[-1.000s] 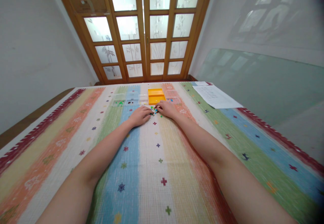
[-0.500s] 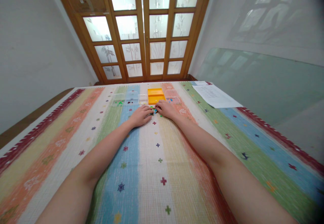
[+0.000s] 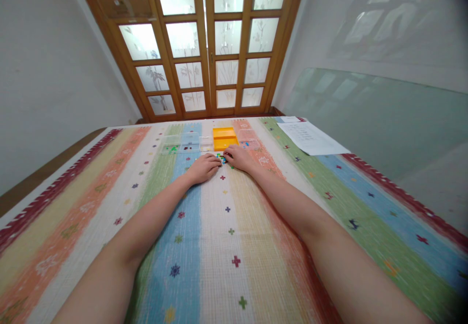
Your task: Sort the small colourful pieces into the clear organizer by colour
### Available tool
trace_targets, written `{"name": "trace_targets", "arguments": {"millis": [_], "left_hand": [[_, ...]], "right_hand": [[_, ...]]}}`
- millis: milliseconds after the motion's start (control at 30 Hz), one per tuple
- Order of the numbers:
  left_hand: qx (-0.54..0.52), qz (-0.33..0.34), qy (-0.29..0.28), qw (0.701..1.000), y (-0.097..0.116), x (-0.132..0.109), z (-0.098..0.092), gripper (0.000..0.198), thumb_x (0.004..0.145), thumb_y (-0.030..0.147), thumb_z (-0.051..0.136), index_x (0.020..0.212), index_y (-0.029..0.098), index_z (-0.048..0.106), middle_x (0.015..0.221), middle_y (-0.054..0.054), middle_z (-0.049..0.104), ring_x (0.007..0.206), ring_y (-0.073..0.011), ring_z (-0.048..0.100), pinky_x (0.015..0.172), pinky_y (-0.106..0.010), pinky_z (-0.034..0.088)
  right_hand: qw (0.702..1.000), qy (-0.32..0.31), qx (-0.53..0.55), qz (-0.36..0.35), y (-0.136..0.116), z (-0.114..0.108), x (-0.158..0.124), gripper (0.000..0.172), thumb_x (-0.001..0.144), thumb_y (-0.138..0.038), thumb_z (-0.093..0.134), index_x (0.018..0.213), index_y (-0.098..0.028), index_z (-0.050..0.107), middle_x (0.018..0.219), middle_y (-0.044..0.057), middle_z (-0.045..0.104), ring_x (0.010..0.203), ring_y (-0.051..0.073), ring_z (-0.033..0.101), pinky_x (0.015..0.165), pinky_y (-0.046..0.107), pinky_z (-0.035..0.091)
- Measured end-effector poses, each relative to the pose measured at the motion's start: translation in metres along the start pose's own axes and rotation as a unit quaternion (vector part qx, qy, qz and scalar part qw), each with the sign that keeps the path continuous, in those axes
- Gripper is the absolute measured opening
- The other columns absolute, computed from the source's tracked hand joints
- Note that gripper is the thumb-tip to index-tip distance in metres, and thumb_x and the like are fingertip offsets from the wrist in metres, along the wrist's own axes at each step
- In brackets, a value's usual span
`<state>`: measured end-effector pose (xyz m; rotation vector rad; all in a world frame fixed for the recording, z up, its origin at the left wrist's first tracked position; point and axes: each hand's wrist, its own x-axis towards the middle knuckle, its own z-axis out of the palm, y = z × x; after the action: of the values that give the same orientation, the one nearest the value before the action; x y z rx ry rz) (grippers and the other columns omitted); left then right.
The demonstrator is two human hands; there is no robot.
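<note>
A small heap of tiny coloured pieces [image 3: 221, 157], green, blue, dark red and yellow, lies on the striped cloth between my hands. My left hand [image 3: 204, 168] rests on the cloth at the heap's left side, its fingers stretched towards the pieces and nothing visible in them. From the right, my right hand [image 3: 238, 157] reaches into the heap with fingers bent and tips together; what they hold, if anything, is too small to make out. Just beyond, an open yellow box [image 3: 225, 138] has a small pale piece in its near half.
A clear divided tray [image 3: 164, 143] left of the box holds green and dark red pieces. Another clear tray [image 3: 252, 138] on its right holds blue ones. Printed paper [image 3: 314, 139] lies at the far right. A glass-paned door [image 3: 210, 70] stands behind the table.
My left fingertips have shifted slightly and more of the heap shows between the hands. My right hand stays at the pieces almost unmoved. The boxes have not moved.
</note>
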<state>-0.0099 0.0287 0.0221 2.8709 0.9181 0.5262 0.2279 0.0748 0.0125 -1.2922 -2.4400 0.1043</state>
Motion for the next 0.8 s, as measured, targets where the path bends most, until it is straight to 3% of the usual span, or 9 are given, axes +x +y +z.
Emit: {"name": "trace_targets", "arguments": {"millis": [200, 333, 500, 667, 800], "left_hand": [[-0.022, -0.03, 0.044, 0.998, -0.007, -0.001, 0.002, 0.038, 0.106, 0.027, 0.045, 0.13, 0.026, 0.074, 0.133, -0.008, 0.073, 0.128, -0.0257, 0.061, 0.119, -0.051, 0.044], [-0.007, -0.105, 0.128, 0.986, -0.026, -0.007, 0.003, 0.037, 0.105, 0.027, 0.047, 0.129, 0.023, 0.075, 0.135, -0.009, 0.072, 0.127, -0.0269, 0.061, 0.117, -0.052, 0.046], [0.021, -0.221, 0.217, 0.951, -0.06, -0.019, -0.002, 0.042, 0.097, 0.016, 0.046, 0.125, 0.021, 0.077, 0.133, -0.009, 0.073, 0.128, -0.0284, 0.061, 0.117, -0.05, 0.045], [0.036, -0.307, 0.237, 0.921, -0.087, -0.033, -0.007, 0.044, 0.09, 0.015, 0.047, 0.122, 0.02, 0.077, 0.13, -0.01, 0.075, 0.126, -0.0298, 0.062, 0.118, -0.053, 0.043], [0.056, -0.336, 0.239, 0.909, -0.098, -0.04, -0.004, 0.041, 0.09, 0.019, 0.05, 0.122, 0.023, 0.076, 0.13, -0.009, 0.075, 0.128, -0.0295, 0.06, 0.119, -0.052, 0.04]], "right_hand": [[1.0, 0.002, 0.001, -0.003, 0.001, 0.001, 0.0, 0.024, 0.106, -0.027, 0.052, 0.106, -0.019, 0.075, 0.108, 0.01, 0.073, 0.106, 0.022, 0.063, 0.091, 0.031, 0.043], [1.0, 0.003, 0.003, -0.006, 0.0, 0.001, -0.001, 0.025, 0.106, -0.028, 0.051, 0.107, -0.02, 0.075, 0.109, 0.01, 0.073, 0.106, 0.022, 0.063, 0.091, 0.031, 0.043], [1.0, 0.007, 0.006, -0.007, 0.001, 0.002, 0.0, 0.025, 0.106, -0.027, 0.05, 0.105, -0.02, 0.074, 0.107, 0.009, 0.073, 0.105, 0.022, 0.062, 0.09, 0.03, 0.042], [1.0, 0.001, 0.007, 0.002, 0.0, 0.001, 0.0, 0.025, 0.106, -0.027, 0.05, 0.105, -0.02, 0.074, 0.109, 0.009, 0.072, 0.104, 0.022, 0.062, 0.089, 0.029, 0.042], [1.0, 0.011, 0.007, -0.009, -0.003, -0.001, -0.002, 0.026, 0.108, -0.028, 0.049, 0.107, -0.021, 0.074, 0.109, 0.009, 0.071, 0.106, 0.022, 0.061, 0.091, 0.03, 0.042]]}}
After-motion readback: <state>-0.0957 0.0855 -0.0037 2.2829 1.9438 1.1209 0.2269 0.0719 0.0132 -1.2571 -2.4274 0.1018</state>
